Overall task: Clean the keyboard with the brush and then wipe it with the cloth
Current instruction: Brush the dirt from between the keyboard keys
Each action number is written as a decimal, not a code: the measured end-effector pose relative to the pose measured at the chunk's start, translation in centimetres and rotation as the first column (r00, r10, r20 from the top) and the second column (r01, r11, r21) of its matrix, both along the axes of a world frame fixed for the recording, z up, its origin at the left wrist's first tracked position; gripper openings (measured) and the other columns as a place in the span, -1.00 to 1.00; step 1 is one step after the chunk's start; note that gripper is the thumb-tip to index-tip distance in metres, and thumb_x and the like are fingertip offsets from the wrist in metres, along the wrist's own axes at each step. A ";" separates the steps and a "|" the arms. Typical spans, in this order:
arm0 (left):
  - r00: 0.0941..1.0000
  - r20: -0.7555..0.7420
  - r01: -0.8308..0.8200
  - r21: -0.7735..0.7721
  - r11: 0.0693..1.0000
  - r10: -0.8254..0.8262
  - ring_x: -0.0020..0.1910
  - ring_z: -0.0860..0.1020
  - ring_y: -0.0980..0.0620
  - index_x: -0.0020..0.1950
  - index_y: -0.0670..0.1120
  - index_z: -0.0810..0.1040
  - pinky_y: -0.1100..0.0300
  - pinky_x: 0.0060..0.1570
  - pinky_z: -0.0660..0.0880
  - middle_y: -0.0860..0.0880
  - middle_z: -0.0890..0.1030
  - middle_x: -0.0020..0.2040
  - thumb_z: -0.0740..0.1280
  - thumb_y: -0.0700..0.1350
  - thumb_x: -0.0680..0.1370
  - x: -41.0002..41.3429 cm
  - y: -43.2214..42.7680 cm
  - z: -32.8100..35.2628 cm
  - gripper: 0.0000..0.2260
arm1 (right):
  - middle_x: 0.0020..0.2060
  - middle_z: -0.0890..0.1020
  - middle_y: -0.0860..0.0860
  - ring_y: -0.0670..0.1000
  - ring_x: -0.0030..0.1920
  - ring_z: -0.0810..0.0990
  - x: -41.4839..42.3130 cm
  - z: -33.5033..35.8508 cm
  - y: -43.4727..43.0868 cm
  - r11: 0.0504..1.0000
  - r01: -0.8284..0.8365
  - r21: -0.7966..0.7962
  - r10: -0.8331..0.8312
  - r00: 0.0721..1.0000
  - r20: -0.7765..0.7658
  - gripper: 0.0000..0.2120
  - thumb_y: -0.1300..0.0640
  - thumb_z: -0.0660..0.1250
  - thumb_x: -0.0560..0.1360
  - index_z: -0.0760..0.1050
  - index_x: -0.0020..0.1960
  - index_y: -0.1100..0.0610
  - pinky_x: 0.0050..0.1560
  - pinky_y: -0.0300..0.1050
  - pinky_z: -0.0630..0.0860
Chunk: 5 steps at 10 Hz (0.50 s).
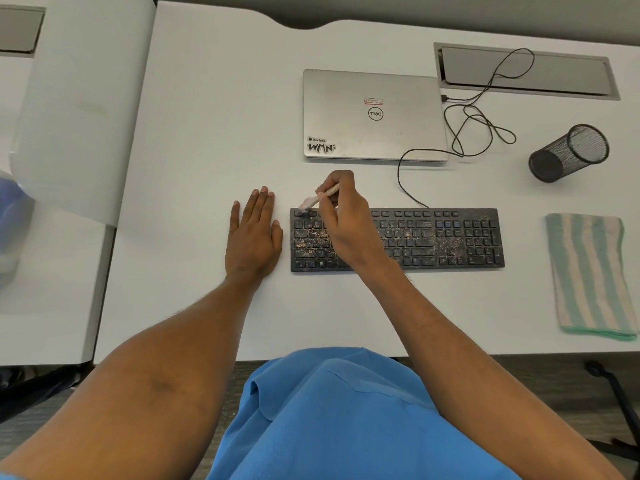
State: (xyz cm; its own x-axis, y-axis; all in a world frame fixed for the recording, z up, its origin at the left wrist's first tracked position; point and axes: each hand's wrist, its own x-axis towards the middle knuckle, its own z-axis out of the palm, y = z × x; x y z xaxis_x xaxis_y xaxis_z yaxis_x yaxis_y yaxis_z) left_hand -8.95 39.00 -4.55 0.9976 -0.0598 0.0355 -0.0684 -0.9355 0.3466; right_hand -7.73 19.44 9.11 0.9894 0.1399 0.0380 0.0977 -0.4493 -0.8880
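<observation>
A black keyboard [450, 239] lies on the white desk, speckled with pale crumbs and dust across its left and middle keys. My right hand [346, 216] hovers over the keyboard's left part and pinches a slim pale brush [317, 199]. The brush slants down to the left, its bristle tip touching the top-left keys. My left hand [254, 233] rests flat on the desk just left of the keyboard, fingers straight. A folded cloth [588, 271] with green and cream stripes lies to the right of the keyboard.
A shut silver laptop [374, 114] sits behind the keyboard. The keyboard's black cable [485, 98] loops toward a desk cable hatch [526, 71] at the back right. A black mesh pen cup [568, 152] lies tipped on its side at the right. A desk seam runs at the left.
</observation>
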 end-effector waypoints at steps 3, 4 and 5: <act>1.000 -0.002 -0.004 0.003 1.000 0.004 0.70 0.09 0.02 0.71 -0.13 0.19 -0.10 0.68 -0.06 -0.06 0.20 0.71 0.02 -0.02 0.70 0.0 0.0 -0.1 -0.45 | -0.19 0.61 0.05 -0.28 -0.20 0.62 0.0 -0.4 -0.6 1.000 0.019 -0.009 -0.019 1.000 -0.018 -0.91 0.24 0.24 0.66 0.40 0.08 0.28 -0.19 -0.46 0.40; 1.000 0.001 -0.004 0.004 1.000 0.004 0.70 0.09 0.02 0.70 -0.13 0.19 -0.10 0.68 -0.06 -0.06 0.20 0.71 0.03 -0.03 0.70 0.1 0.0 -0.1 -0.45 | -0.17 0.63 0.08 -0.28 -0.19 0.63 0.2 -0.2 -0.8 0.995 0.094 0.023 -0.094 0.995 0.023 -0.92 0.27 0.24 0.65 0.41 0.08 0.30 -0.18 -0.44 0.44; 1.000 0.007 -0.004 0.001 1.000 0.004 0.70 0.10 0.02 0.70 -0.13 0.20 -0.10 0.68 -0.06 -0.06 0.21 0.71 0.05 -0.03 0.70 0.1 0.0 -0.1 -0.45 | -0.18 0.63 0.06 -0.29 -0.19 0.64 0.5 0.0 -0.7 0.991 0.128 0.038 -0.129 0.991 0.024 -0.93 0.29 0.25 0.65 0.44 0.05 0.31 -0.15 -0.45 0.47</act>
